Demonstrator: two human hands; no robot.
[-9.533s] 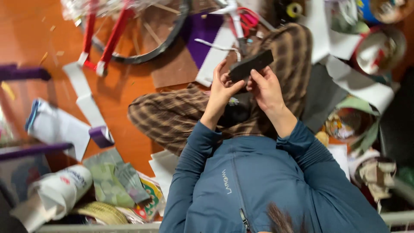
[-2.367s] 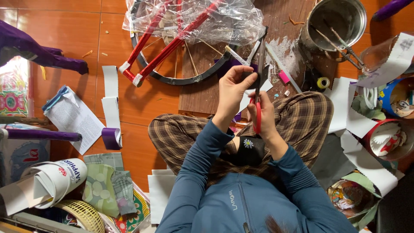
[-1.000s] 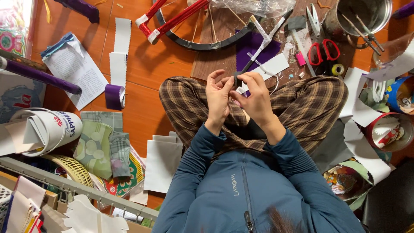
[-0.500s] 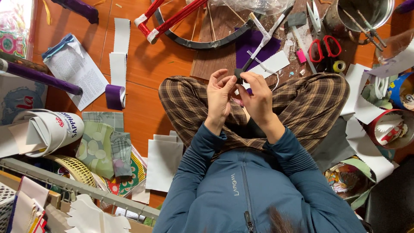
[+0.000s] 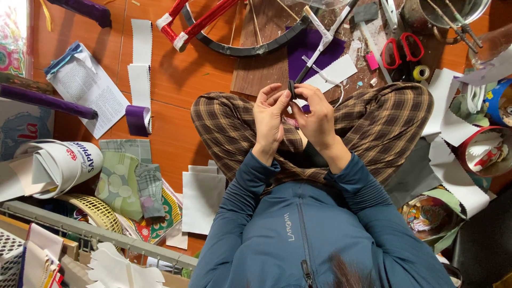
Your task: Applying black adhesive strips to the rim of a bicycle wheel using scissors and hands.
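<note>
Above the crossed legs in plaid trousers (image 5: 373,120), the left hand (image 5: 269,120) and the right hand (image 5: 314,114) met, fingers of both pinching a small dark strip (image 5: 291,89) between them, near red-handled scissors (image 5: 397,49) on the floor (image 5: 176,122).

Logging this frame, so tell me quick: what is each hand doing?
Left hand: closed, pinching a small dark piece.
Right hand: closed, pinching the same piece.
</note>
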